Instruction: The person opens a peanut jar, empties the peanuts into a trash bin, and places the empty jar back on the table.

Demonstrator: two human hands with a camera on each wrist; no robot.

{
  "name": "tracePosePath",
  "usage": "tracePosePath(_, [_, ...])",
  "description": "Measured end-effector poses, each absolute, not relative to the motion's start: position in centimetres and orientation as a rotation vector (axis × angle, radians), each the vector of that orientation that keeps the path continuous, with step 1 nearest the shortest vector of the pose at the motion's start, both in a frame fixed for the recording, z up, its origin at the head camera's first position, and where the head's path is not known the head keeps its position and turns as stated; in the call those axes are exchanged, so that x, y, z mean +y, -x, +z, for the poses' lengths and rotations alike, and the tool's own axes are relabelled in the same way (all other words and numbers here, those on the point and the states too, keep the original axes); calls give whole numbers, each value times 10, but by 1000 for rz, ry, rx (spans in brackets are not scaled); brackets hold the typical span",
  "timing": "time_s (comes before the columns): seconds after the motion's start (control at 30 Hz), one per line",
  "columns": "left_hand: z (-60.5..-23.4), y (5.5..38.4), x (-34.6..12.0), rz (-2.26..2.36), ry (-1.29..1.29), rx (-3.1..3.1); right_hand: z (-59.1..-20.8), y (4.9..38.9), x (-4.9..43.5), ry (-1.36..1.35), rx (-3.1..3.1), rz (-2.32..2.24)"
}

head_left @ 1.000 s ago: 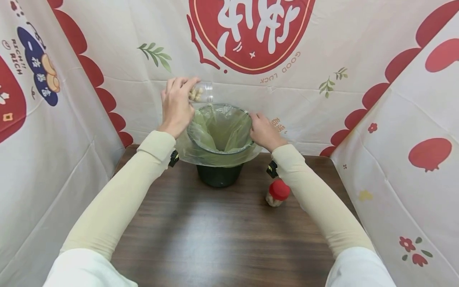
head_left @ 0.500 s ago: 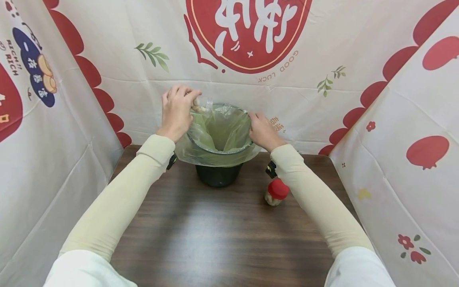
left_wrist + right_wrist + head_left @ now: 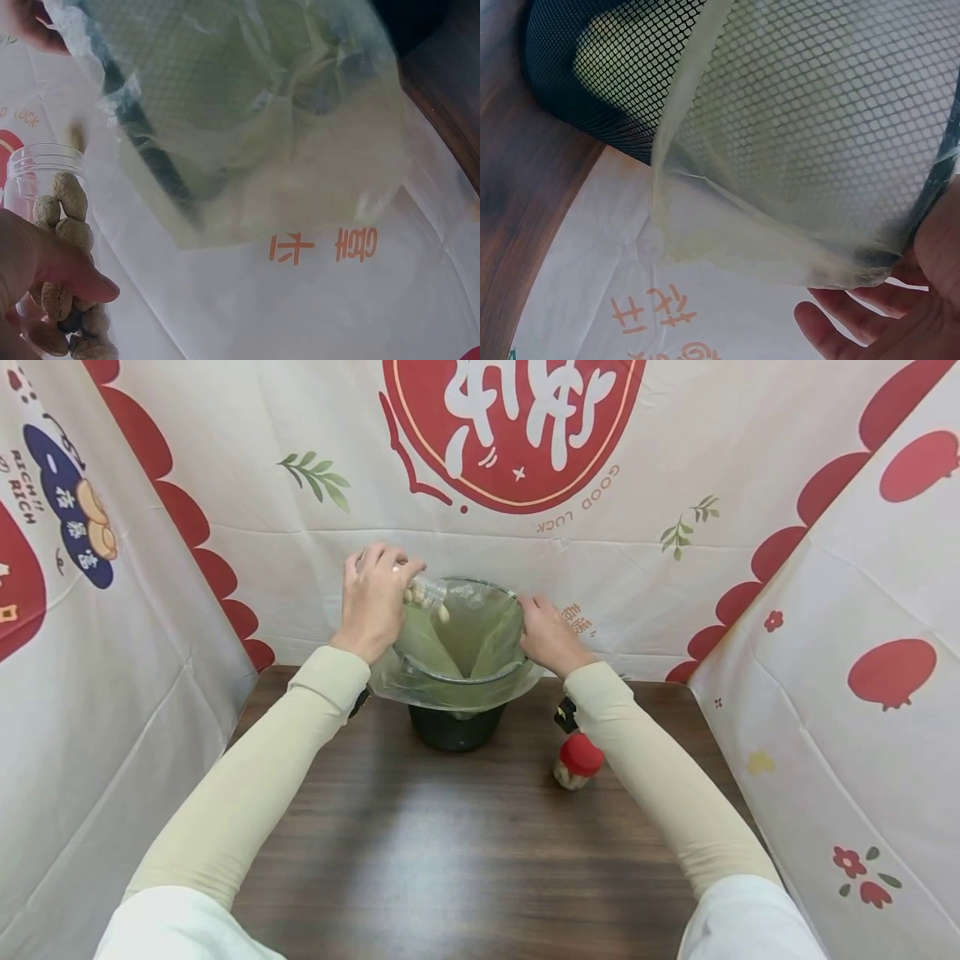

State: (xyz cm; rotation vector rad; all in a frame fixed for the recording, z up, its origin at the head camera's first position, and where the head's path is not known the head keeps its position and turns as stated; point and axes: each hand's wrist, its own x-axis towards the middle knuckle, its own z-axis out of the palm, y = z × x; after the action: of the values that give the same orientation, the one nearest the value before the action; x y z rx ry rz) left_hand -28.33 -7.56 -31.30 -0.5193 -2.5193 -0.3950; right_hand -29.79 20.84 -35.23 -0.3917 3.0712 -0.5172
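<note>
Table point(image 3: 435, 843); left grip point(image 3: 373, 603) clasps jar point(image 3: 426, 590), right grip point(image 3: 551, 635) bin rim point(image 3: 472, 680); mesh point(image 3: 630, 67): wrist views only.

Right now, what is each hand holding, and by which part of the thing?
The left hand grips the clear jar of peanuts around its body. The right hand holds the lined bin by its rim.

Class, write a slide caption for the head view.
Left hand holds a tilted jar of peanuts over a bag-lined bin; right hand grips its rim.
</note>
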Motion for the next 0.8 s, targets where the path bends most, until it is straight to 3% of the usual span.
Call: tracePosePath(0.8, [-317,284,-71,-9,681,-2455,-354,297,208,399,3080,-531])
